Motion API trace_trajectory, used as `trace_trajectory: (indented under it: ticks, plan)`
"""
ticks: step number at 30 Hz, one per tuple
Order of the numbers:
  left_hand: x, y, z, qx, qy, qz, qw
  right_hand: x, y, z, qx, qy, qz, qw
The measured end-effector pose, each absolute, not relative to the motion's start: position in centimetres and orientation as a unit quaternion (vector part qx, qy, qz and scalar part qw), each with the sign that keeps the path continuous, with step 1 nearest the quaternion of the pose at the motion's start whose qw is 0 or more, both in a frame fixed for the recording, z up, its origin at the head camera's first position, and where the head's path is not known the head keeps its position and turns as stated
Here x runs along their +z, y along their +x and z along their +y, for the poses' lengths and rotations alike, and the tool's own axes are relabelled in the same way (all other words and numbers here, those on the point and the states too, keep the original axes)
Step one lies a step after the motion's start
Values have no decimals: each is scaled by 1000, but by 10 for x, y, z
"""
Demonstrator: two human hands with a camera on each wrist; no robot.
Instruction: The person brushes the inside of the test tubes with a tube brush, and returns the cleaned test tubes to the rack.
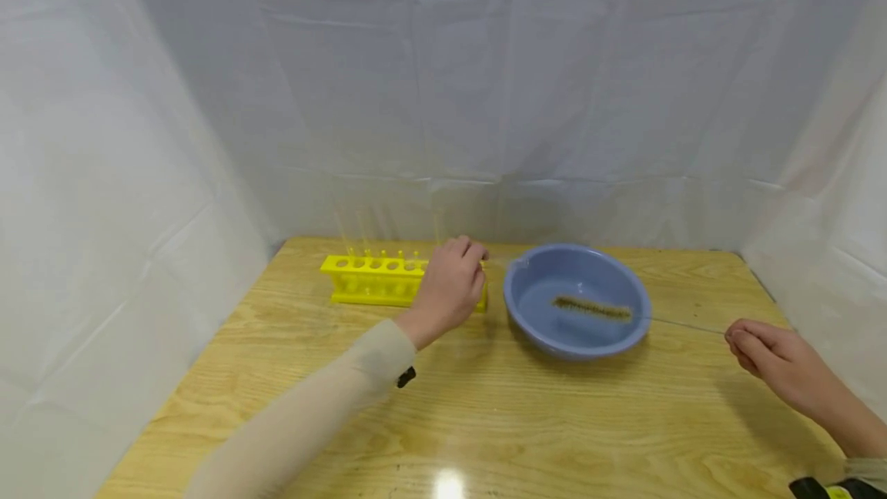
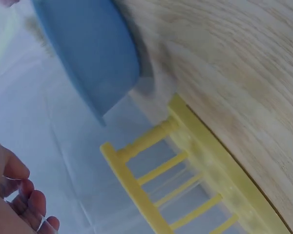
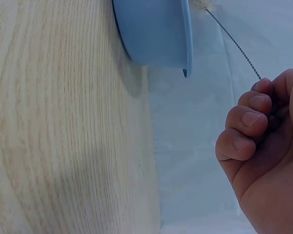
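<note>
My right hand [image 1: 776,364] pinches the twisted wire handle of a test tube brush [image 1: 592,309]. The brush's brown bristles lie over the blue basin [image 1: 577,350], pointing left. In the right wrist view the fingers [image 3: 249,119] curl round the end of the wire [image 3: 237,45]. My left hand [image 1: 450,283] is above the right end of a yellow test tube rack [image 1: 374,299]. It holds a clear test tube [image 1: 516,262] lying sideways, whose far end reaches the basin's left rim. Only that end shows plainly; the rest is faint or behind the fingers.
Several clear tubes stand in the rack, among them a glass tube [image 1: 364,229] near its left end. The wooden table [image 1: 554,422] stretches toward me. White sheeting [image 1: 485,98] hangs behind the table and along both sides.
</note>
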State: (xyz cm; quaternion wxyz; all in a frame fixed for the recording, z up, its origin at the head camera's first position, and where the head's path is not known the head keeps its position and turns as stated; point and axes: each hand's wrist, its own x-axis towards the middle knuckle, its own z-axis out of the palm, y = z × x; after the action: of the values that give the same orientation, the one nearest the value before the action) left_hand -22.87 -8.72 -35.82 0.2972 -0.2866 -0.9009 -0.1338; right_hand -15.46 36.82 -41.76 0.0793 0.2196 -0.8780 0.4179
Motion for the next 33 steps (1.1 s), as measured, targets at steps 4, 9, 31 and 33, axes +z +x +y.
trace_trajectory:
  ticks: [4,9,31,33]
  plan:
    - [-348,-225,-96,-205,-253,-904,278,-417,-155,369,419,220,-877,76]
    - [-339,-226,-110,-311,-211,-890,257,-416,-154,369,417,219,-879,78]
    - [-340,-250,-174,-498,-77,-814,288,-419,-153,367,420,226,-874,89]
    - [-340,-250,-176,-498,-73,-815,285,-419,-153,366,423,225,-873,89]
